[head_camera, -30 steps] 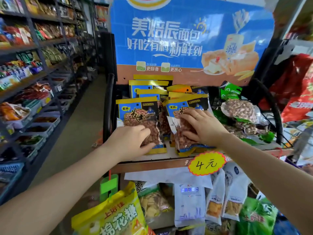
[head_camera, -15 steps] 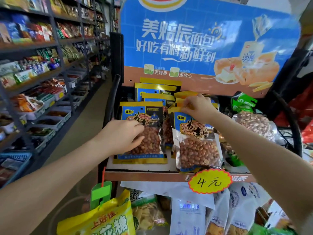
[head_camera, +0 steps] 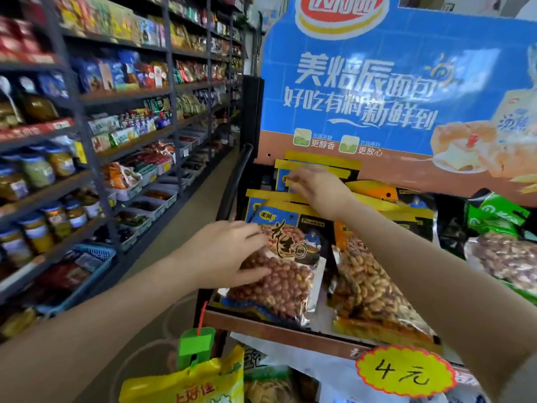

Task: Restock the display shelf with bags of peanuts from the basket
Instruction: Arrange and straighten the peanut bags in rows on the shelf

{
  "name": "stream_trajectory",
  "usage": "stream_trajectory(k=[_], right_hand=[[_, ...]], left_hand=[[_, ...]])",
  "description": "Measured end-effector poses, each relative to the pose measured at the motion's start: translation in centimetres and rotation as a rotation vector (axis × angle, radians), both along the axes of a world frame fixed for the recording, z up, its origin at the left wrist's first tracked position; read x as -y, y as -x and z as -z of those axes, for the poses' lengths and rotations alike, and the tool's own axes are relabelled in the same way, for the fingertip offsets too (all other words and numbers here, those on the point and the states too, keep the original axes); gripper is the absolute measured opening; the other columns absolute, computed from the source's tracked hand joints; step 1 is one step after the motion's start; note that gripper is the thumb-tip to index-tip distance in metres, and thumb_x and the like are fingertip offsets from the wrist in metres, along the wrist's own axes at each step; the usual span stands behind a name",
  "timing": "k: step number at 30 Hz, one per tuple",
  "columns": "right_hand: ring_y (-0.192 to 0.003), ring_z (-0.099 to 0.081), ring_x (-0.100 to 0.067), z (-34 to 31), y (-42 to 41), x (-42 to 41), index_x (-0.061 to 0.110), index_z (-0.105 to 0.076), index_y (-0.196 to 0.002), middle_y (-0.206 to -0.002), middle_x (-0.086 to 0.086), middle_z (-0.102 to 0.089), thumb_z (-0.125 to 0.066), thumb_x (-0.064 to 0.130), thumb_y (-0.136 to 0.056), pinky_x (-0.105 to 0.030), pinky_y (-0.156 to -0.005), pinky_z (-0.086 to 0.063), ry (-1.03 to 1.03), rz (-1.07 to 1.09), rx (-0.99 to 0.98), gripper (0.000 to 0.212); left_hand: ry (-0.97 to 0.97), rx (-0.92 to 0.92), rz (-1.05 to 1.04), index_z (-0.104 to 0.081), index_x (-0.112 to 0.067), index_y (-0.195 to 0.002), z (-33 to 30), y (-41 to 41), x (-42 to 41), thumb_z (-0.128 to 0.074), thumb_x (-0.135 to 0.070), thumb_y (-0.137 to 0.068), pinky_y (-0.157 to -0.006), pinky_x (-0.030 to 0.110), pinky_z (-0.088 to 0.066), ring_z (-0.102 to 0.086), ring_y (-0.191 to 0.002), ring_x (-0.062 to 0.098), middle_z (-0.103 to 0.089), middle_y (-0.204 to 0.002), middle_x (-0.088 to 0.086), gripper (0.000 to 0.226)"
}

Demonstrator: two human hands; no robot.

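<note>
Blue-and-yellow front peanut bag (head_camera: pixel 286 263) sits clamped in my left hand (head_camera: pixel 223 254) fingers; beyond them, my right hand (head_camera: pixel 318 189) pinches the rear bags (head_camera: pixel 316 167), blurred.

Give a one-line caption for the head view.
Left hand grips the front peanut bag while right hand reaches the rear bags on the display shelf.

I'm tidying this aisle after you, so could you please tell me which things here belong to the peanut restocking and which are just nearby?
Part of the job:
- blue peanut bag, held by left hand
- rear peanut bags, touched by right hand
- display shelf

Just nearby:
- green nut bags
- yellow price tag
- bread poster
</note>
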State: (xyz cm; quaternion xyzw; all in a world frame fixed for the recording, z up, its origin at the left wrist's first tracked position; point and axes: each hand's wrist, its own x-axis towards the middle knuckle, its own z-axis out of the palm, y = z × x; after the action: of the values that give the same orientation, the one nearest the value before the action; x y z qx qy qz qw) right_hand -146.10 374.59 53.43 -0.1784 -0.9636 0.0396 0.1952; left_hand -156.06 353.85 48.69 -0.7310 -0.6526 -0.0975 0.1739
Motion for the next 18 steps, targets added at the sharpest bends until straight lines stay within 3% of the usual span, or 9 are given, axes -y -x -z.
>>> stream_trajectory(k=[5,7,9,12,15,18], right_hand=[[-0.125,-0.045,-0.032,-0.1,0.0,-2.0,0.007,-0.047,-0.131,-0.136,-0.015,-0.048,-0.038,0.019,-0.098,-0.040,-0.106,-0.036,0.030,0.000,0.190,0.036],[-0.127,-0.044,-0.032,0.3,0.4,-1.3,0.007,-0.043,-0.134,-0.138,-0.015,-0.047,-0.037,0.021,-0.099,-0.038,-0.105,-0.035,0.070,-0.025,0.230,0.039],[-0.125,-0.046,-0.031,0.8,0.9,-0.7,0.007,-0.043,-0.133,-0.137,-0.015,-0.049,-0.037,0.024,-0.099,-0.037,-0.102,-0.036,0.100,-0.042,0.268,0.038],[-0.115,-0.052,-0.033,0.9,1.3,-0.4,0.007,-0.048,-0.124,-0.125,-0.016,-0.057,-0.046,0.026,-0.095,-0.037,-0.092,-0.041,0.103,0.000,0.267,0.035],[-0.109,-0.054,-0.032,-0.1,0.8,-1.1,0.003,-0.053,-0.117,-0.110,-0.014,-0.058,-0.056,0.023,-0.091,-0.032,-0.079,-0.038,0.147,0.013,0.212,0.033],[-0.090,-0.054,-0.026,-2.3,-1.4,-2.6,0.004,-0.057,-0.110,-0.103,-0.015,-0.061,-0.055,0.017,-0.091,-0.032,-0.074,-0.038,0.137,0.015,0.006,0.024]], left_hand=[[0.061,-0.071,-0.032,-0.055,-0.021,-0.121,0.4,-1.5,-1.0,-0.035,-0.071,-0.075,-0.088,0.034,-0.051,-0.058,-0.114,0.019,-0.057,-0.129,0.002,0.071],[0.108,-0.041,-0.038,-0.042,-0.019,-0.136,0.3,-1.9,-1.6,-0.037,-0.074,-0.073,-0.104,0.038,-0.038,-0.041,-0.132,0.021,-0.038,-0.147,0.003,0.084],[0.216,0.003,-0.094,-0.020,-0.018,-0.146,0.5,-2.0,-2.1,-0.039,-0.077,-0.070,-0.114,0.033,-0.016,-0.016,-0.143,0.019,-0.011,-0.157,0.002,0.098],[0.301,-0.038,-0.159,0.002,-0.016,-0.148,1.2,-1.9,-2.6,-0.036,-0.082,-0.068,-0.109,0.025,0.009,0.006,-0.145,0.016,0.012,-0.157,0.001,0.111],[0.304,-0.050,-0.170,0.009,-0.013,-0.147,1.9,-1.7,-2.7,-0.015,-0.085,-0.058,-0.108,0.026,0.014,0.014,-0.144,0.016,0.017,-0.156,0.003,0.117],[0.297,-0.035,-0.206,0.012,-0.011,-0.147,2.2,-1.7,-3.1,-0.009,-0.082,-0.057,-0.110,0.027,0.010,0.015,-0.144,0.017,0.021,-0.155,0.004,0.116]])
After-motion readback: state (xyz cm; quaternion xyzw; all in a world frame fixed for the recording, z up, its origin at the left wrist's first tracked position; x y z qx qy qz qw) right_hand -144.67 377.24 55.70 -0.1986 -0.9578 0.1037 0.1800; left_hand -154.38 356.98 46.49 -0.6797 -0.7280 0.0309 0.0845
